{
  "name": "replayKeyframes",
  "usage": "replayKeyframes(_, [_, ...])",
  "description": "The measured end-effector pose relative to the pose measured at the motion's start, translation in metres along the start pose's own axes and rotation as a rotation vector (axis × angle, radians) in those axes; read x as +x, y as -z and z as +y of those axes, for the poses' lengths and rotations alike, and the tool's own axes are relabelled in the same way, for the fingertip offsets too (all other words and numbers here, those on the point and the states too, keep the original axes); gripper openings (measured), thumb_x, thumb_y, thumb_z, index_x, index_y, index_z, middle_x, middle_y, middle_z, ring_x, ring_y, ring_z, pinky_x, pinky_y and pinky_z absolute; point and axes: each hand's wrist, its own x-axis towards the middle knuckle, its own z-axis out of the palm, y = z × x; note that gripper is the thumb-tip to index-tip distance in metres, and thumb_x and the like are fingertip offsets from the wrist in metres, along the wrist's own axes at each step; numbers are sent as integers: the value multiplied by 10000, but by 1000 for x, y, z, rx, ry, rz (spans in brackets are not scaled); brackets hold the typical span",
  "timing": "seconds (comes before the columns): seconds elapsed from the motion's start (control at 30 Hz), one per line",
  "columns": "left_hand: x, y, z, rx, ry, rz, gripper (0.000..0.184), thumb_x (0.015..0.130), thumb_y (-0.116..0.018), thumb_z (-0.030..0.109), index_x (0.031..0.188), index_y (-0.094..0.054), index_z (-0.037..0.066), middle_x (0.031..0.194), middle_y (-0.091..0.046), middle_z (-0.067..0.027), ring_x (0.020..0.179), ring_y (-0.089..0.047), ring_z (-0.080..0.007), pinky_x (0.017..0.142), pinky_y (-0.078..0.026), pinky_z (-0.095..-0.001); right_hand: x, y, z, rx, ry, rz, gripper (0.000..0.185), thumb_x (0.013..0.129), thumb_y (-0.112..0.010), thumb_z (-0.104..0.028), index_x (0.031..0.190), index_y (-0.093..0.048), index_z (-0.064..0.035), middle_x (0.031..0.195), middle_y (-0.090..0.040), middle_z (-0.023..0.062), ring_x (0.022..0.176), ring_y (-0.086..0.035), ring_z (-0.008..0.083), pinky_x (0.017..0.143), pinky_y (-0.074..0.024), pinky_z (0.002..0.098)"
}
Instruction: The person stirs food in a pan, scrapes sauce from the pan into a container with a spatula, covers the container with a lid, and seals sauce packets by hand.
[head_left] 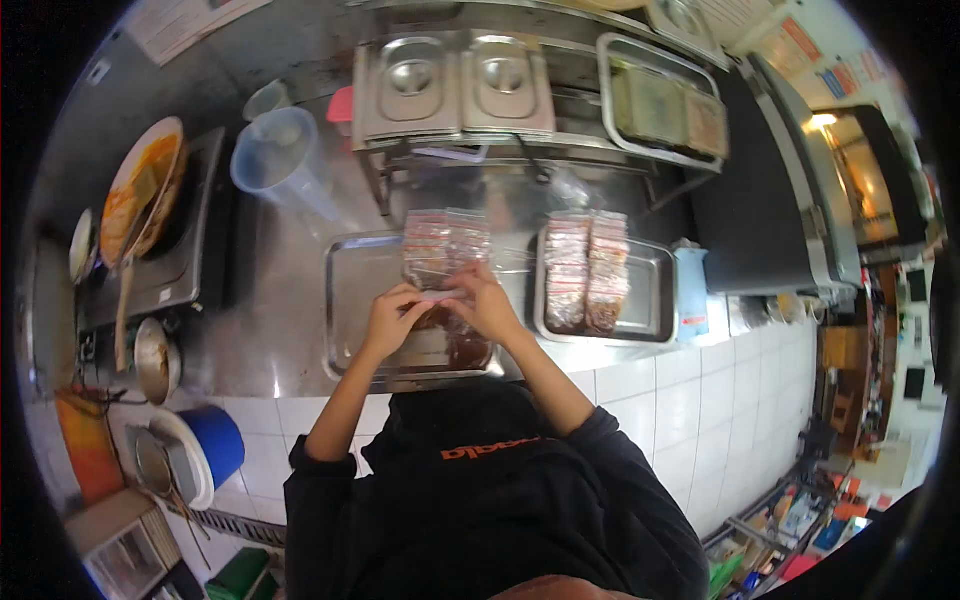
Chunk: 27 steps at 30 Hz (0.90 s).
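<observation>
My left hand (pixel 392 318) and my right hand (pixel 484 302) meet over a metal tray (pixel 345 300) on the steel counter. Both pinch the top strip of a small clear zip bag (pixel 434 296), fingers closed and close together. Dark brown contents show below my fingers, though my hands partly cover the bag. Behind it, two rows of filled zip bags (pixel 446 235) with red-lined tops lie in the same tray. Another dark brown bag (pixel 468 350) lies at the tray's near right corner. To the right, a second metal tray (pixel 655 300) holds two overlapping rows of similar bags (pixel 588 270).
A blue-tinted plastic jug (pixel 275 155) stands at the back left. Farther left, a pan (pixel 145 190) with orange residue sits on a stove (pixel 180 250). A steel shelf with lidded containers (pixel 412 85) overhangs the back. A light blue packet (pixel 690 290) is beside the right tray.
</observation>
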Motion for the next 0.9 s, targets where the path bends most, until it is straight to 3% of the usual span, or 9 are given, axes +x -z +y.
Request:
replayKeyframes(0.1, [8, -16, 48, -6, -82, -21, 111, 791, -670, 94, 836, -672, -7, 755, -584, -59, 656, -555, -132, 575, -433, -242, -18, 49, -12, 175, 146, -89, 156, 759, -685, -138, 859, -625, -35, 1008, -608, 116, 962, -563, 306, 820, -449, 368])
replayKeyframes(0.23, [28, -75, 79, -138, -209, -40, 130, 804, -661, 92, 871, -639, -18, 790, -579, -58, 634, -546, -122, 541, -433, -236, -43, 126, -23, 83, -127, -67, 137, 822, -638, -147, 880, -600, -29, 814, -653, 112, 740, -637, 287, 680, -486, 350])
replayKeyframes(0.3, [35, -112, 85, -223, -31, -108, 165, 806, -661, 95, 915, -614, -19, 815, -560, -66, 644, -549, -124, 546, -443, -241, -49, 149, 8, 82, -239, -82, 173, 830, -638, -179, 889, -607, -19, 750, -641, 138, 705, -645, 263, 624, -475, 341])
replayKeyframes(0.33, [43, -133, 77, -274, 43, -131, 175, 775, -672, 80, 885, -591, -30, 839, -543, -98, 642, -571, -199, 549, -464, -298, -46, 159, 24, 59, -302, -144, 180, 827, -635, -183, 887, -608, -15, 752, -636, 155, 708, -636, 286, 625, -469, 364])
replayKeyframes(0.37, [47, -149, 69, -276, 39, -140, 175, 775, -672, 80, 885, -591, -30, 839, -543, -98, 642, -571, -199, 549, -464, -298, -43, 165, 38, 37, -365, -206, 187, 825, -633, -187, 886, -610, -12, 753, -631, 172, 710, -628, 309, 627, -464, 386])
replayKeyframes(0.43, [56, -171, 72, 283, -305, 200, 160, 742, -673, 72, 813, -570, -29, 864, -547, -133, 650, -586, -299, 576, -478, -380, -43, 155, 83, -82, -268, -169, 196, 824, -639, -181, 872, -596, 4, 723, -613, 170, 672, -600, 260, 608, -451, 363])
replayKeyframes(0.5, [59, -187, 91, 323, -410, 219, 144, 746, -648, 114, 757, -566, -4, 828, -589, -161, 652, -587, -367, 608, -473, -448, -40, 154, 99, -198, -160, -149, 208, 823, -644, -175, 859, -582, 20, 693, -595, 167, 633, -572, 210, 589, -437, 341])
replayKeyframes(0.57, [49, -206, 96, 241, -329, -398, 164, 775, -617, 179, 756, -600, 18, 773, -619, -173, 676, -608, -367, 625, -480, -455, -39, 155, 99, -107, -216, -149, 212, 806, -643, -165, 858, -579, 31, 702, -576, 200, 630, -553, 270, 611, -435, 359])
replayKeyframes(0.9, [49, -229, 92, 547, -69, -741, 323, 846, -567, 320, 833, -612, 1, 791, -622, -189, 785, -610, -362, 708, -488, -461, -24, 173, 105, -296, -165, -245, 218, 767, -659, -237, 847, -663, -34, 752, -631, 192, 735, -606, 360, 670, -474, 407])
